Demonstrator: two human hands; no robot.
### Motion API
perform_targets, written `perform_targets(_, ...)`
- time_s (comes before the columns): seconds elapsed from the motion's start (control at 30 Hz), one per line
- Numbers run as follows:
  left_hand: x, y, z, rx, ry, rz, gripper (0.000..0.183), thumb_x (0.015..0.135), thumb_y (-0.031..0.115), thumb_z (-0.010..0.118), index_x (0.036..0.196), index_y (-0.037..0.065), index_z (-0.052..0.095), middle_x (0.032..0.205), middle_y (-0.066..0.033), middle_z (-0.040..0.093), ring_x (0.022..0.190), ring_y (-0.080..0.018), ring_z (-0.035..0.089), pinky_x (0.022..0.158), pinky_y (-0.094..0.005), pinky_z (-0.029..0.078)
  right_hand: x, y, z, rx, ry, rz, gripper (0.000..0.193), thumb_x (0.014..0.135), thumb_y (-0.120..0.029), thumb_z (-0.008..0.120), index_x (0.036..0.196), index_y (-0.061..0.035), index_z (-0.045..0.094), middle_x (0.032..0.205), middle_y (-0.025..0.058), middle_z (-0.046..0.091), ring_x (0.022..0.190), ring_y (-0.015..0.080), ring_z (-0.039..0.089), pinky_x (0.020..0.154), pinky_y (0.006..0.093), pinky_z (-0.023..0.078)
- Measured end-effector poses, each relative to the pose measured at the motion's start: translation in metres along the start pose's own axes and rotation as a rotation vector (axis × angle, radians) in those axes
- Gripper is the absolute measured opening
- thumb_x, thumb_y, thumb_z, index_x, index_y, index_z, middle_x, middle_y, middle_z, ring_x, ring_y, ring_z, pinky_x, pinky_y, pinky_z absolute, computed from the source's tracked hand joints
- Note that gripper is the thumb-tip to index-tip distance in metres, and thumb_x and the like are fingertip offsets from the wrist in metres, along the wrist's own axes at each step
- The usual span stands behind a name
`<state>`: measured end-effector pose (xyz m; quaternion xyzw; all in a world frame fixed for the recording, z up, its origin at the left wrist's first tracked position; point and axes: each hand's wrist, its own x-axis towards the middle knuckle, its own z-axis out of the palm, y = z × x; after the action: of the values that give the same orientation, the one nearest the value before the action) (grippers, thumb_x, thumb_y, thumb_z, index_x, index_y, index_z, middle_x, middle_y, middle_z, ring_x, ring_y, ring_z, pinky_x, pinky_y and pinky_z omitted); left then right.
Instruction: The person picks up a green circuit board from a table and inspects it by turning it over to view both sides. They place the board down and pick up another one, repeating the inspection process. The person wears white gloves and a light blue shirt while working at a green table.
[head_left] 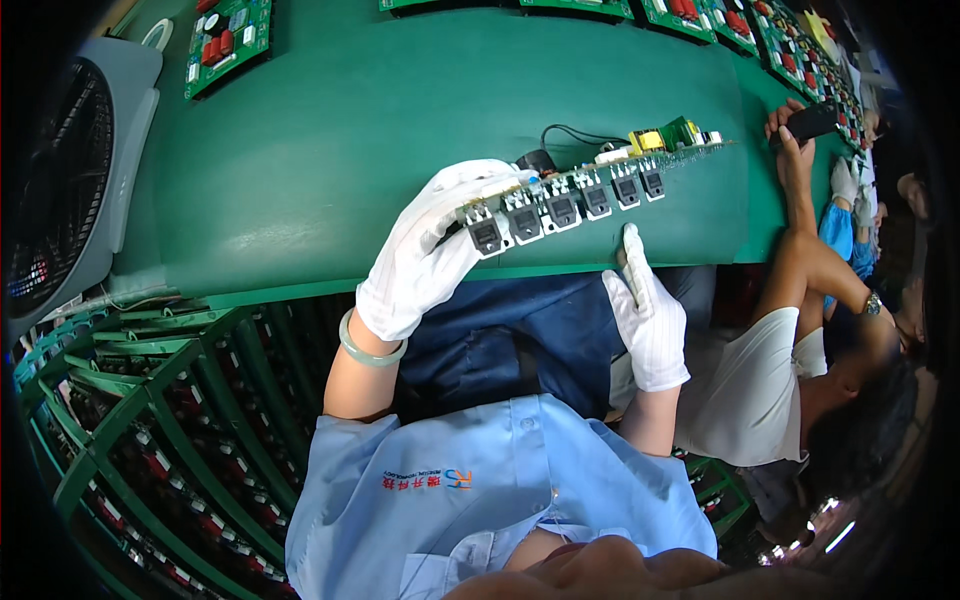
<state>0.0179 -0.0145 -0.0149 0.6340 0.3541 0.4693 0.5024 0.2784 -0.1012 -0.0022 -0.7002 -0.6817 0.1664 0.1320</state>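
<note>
In a white glove, my left hand (425, 245) grips the left end of a green circuit board (605, 166), holding it tilted above the green work surface. A row of black transistors (561, 208) with metal tabs lines the board's near edge. Yellow and dark parts and a black wire loop (580, 132) stand on its far side. My right hand (650, 325), also gloved, is below the board's right half, apart from it. Its thumb and forefinger are spread and nothing is in them.
The green table (360, 110) carries more populated boards (228, 45) along its far edge. A grey fan (85, 170) stands at the left. Green racks (150, 400) filled with boards are at lower left. At right, a co-worker's hand (792, 130) holds a black object (812, 122).
</note>
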Motion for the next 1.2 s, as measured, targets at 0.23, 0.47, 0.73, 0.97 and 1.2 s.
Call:
perform_targets(0.23, -0.004, -0.012, -0.015, -0.163, -0.199, -0.015, 0.069, 0.084, 0.047, 0.049, 0.13, -0.004, 0.056, 0.133, -0.022, 0.051, 0.124, -0.0328, 0.049, 0.107, -0.0426, 0.036, 0.001, -0.027, -0.001, 0.266, 0.018, 0.012, 0.06, 0.094, -0.023, 0.064, 0.141, 0.0037, 0.037, 0.106, 0.018, 0.071, 0.091, 0.0283, 0.07, 0.079, 0.0312, 0.054)
perform_targets(0.47, -0.003, -0.009, -0.016, -0.142, -0.151, 0.028, 0.05, 0.09, 0.025, 0.046, 0.128, -0.007, 0.055, 0.132, -0.0221, 0.053, 0.124, -0.0339, 0.05, 0.105, -0.0422, 0.039, 0.001, -0.044, 0.029, 0.298, 0.155, 0.005, 0.026, 0.091, -0.007, 0.067, 0.114, 0.0029, 0.061, 0.097, 0.0143, 0.069, 0.076, 0.0205, 0.068, 0.065, 0.0285, 0.053)
perform_targets(0.73, 0.001, -0.007, -0.014, -0.102, -0.093, 0.057, 0.038, 0.09, 0.014, 0.049, 0.122, -0.004, 0.059, 0.128, -0.0177, 0.059, 0.121, -0.0347, 0.053, 0.105, -0.0414, 0.04, 0.013, -0.053, 0.035, 0.155, 0.331, -0.061, 0.026, 0.089, -0.009, 0.069, 0.112, 0.002, 0.065, 0.103, 0.0152, 0.071, 0.071, 0.0237, 0.067, 0.063, 0.0314, 0.053)
perform_targets(0.97, 0.002, -0.008, -0.016, -0.06, -0.099, 0.123, 0.038, 0.09, 0.012, 0.053, 0.123, -0.003, 0.059, 0.129, -0.0154, 0.06, 0.122, -0.0351, 0.052, 0.105, -0.0416, 0.041, 0.016, -0.052, 0.034, 0.076, 0.313, -0.165, 0.025, 0.088, -0.008, 0.069, 0.111, -0.0018, 0.066, 0.089, 0.0148, 0.066, 0.073, 0.029, 0.065, 0.062, 0.034, 0.052)
perform_targets(1.2, 0.003, -0.005, -0.018, -0.017, -0.168, 0.11, 0.047, 0.092, 0.021, 0.044, 0.125, -0.009, 0.057, 0.131, -0.0215, 0.058, 0.124, -0.0371, 0.051, 0.106, -0.0445, 0.038, 0.014, -0.054, 0.037, 0.083, 0.304, -0.159, 0.027, 0.084, -0.005, 0.072, 0.111, -0.0025, 0.067, 0.09, 0.0142, 0.066, 0.075, 0.0284, 0.065, 0.061, 0.034, 0.052)
